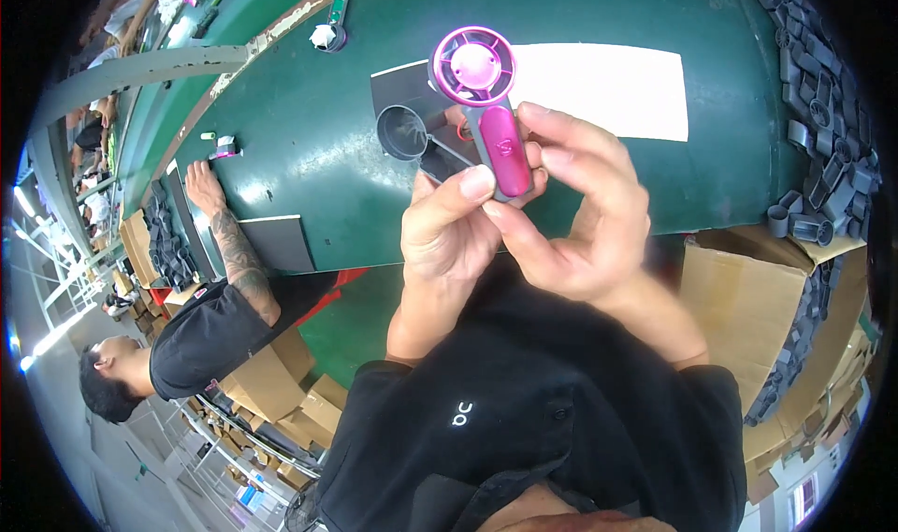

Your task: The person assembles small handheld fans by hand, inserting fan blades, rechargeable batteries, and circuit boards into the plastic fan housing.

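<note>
Both hands are up over the green counter [309, 130], holding one small pink fan [486, 111] between them, near frame centre, just toward 12 o'clock.

Left hand [449, 233]: thumb pressed on the lower end of the fan's handle, other fingers curled under it. Pinching the handle.
Right hand [580, 214]: fingers wrapped round the handle from 3 o'clock, fingertips closed on its edge and back. Also gripping the fan, not spread.

Fan: round pink guard at 12 o'clock, grey-and-magenta handle pointing to 6. It is lifted clear of the counter.

Behind the fan, at about 10 o'clock from it, a grey funnel-shaped part [404, 131] lies on a dark mat [398, 83]. White sheet [608, 87] on the counter at 2 o'clock. Pile of grey housings [823, 111] along the counter edge at 3 o'clock, cardboard box [739, 298] under them. Another fan [329, 29] lies at 11 o'clock, far side.

A co-worker's arm [229, 242] rests on the counter at 9 o'clock, well apart from our hands.

Judgement: looks like a hand check or final press-fit on the handle, both thumbs bearing on its lower end. Next move likely needs a firm, even squeeze along the handle seam while the guard stays untouched; can't tell whether the seam is already closed.
</note>
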Demonstrator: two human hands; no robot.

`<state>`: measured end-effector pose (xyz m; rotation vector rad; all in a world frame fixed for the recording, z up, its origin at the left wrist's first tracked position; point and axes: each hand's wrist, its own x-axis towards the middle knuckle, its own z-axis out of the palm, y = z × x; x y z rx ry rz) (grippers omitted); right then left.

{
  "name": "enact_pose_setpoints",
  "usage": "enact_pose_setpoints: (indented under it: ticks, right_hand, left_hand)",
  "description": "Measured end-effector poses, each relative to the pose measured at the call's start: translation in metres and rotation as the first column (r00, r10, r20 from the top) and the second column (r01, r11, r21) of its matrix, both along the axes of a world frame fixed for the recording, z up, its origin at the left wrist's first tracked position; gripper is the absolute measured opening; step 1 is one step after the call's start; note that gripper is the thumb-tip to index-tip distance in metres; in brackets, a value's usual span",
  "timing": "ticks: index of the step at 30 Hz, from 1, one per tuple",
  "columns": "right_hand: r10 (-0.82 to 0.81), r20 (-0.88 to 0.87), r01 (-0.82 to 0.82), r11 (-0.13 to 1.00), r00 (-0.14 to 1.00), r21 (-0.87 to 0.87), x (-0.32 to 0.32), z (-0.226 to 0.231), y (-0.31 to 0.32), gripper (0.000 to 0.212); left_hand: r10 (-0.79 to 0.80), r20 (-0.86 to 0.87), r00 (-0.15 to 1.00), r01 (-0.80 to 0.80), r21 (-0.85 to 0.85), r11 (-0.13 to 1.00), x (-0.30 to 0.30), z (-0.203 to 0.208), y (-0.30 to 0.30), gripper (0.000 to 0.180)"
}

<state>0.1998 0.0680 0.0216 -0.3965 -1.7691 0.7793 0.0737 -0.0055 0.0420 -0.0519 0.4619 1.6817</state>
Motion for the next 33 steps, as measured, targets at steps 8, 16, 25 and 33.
enact_pose_setpoints:
  ticks: [8,16,25,33]
  right_hand:
    - [0.118,0.038,-0.083,0.857,0.992,-0.509,0.015,0.025,0.041,0.051]
    - [0.308,-0.094,-0.26,0.561,0.947,-0.786,0.017,0.017,0.049,0.037]
    - [0.325,-0.12,-0.305,0.608,0.938,-0.733,0.014,0.02,0.051,0.04]
    - [0.327,0.039,-0.201,0.664,0.944,-0.721,0.008,0.027,0.053,0.038]
  left_hand:
    - [-0.037,-0.768,0.639,-0.065,-0.102,0.993,-0.01,0.001,0.001,0.048]
    - [-0.027,-0.693,0.72,-0.075,-0.117,0.99,-0.006,0.005,0.006,0.057]
    - [-0.079,-0.672,0.737,-0.005,-0.123,0.992,-0.01,0.002,0.005,0.042]
    - [-0.082,-0.754,0.652,0.033,-0.079,0.996,-0.013,-0.002,0.004,0.042]
